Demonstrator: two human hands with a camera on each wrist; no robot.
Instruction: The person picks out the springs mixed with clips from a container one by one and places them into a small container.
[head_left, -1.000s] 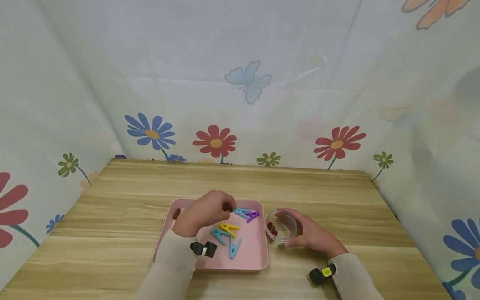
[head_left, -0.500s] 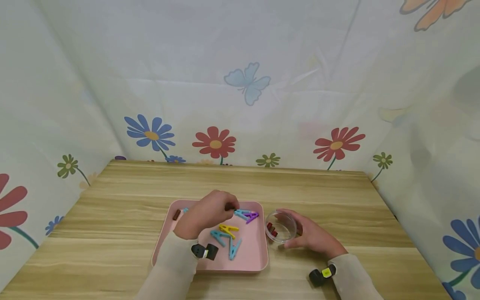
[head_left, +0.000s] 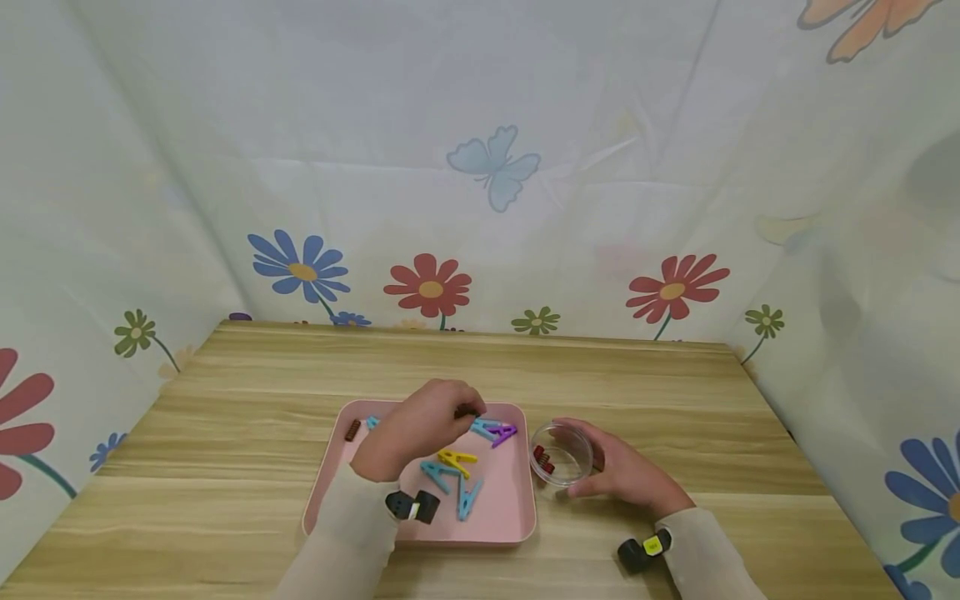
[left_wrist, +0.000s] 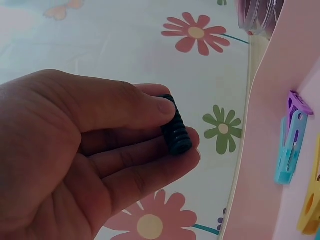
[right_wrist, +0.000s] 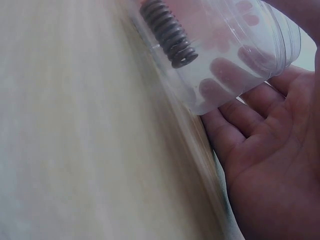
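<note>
My left hand (head_left: 423, 427) is above the pink tray (head_left: 501, 525). Between its thumb and fingers it pinches a small dark coil spring (left_wrist: 178, 131), plain in the left wrist view but mostly hidden by the hand in the head view. My right hand (head_left: 630, 473) curls round a clear plastic jar (head_left: 570, 457) standing just right of the tray. Dark red and brownish springs (head_left: 543, 460) lie inside the jar; one grey-looking spring (right_wrist: 169, 34) shows through its wall in the right wrist view. A brown spring (head_left: 352, 430) lies at the tray's back left.
Plastic clothespins share the tray: a yellow one (head_left: 457, 459), a purple one (head_left: 504, 435) and several light blue ones, such as the blue clothespin (head_left: 468, 498) near the front. The wooden table (head_left: 637, 392) ends at a flower-patterned cloth (head_left: 360, 192) behind and at the sides.
My left hand has moved slightly to the right over the tray, still pinching the spring. The right hand and jar have stayed in place.
</note>
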